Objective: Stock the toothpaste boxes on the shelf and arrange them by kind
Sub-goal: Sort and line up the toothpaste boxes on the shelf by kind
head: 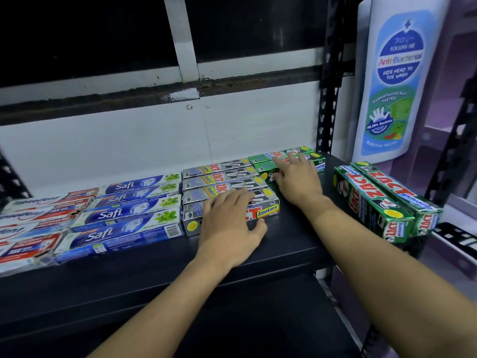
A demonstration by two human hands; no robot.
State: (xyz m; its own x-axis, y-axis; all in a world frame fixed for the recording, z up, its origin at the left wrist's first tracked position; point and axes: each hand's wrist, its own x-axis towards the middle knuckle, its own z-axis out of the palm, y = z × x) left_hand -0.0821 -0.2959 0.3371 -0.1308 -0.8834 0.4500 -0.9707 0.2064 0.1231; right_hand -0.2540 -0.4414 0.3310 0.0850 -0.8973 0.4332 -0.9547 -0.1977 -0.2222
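On the black shelf (pixel 296 236) we reference the silver Smokers boxes (pixel 219 177). Left of them lie Pepsodent boxes (pixel 38 215), then Safi boxes (pixel 129 210). Our left hand (pixel 228 226) rests on their front box, fingers slightly spread. Right of them, our right hand (pixel 296 178) presses spread fingers onto green Zact boxes (pixel 265 157); a green pair (pixel 382 202) lies farther right.

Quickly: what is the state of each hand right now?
Left hand: open, fingers flat on the front silver Smokers box.
Right hand: open, fingers straight on the rear green Zact boxes.
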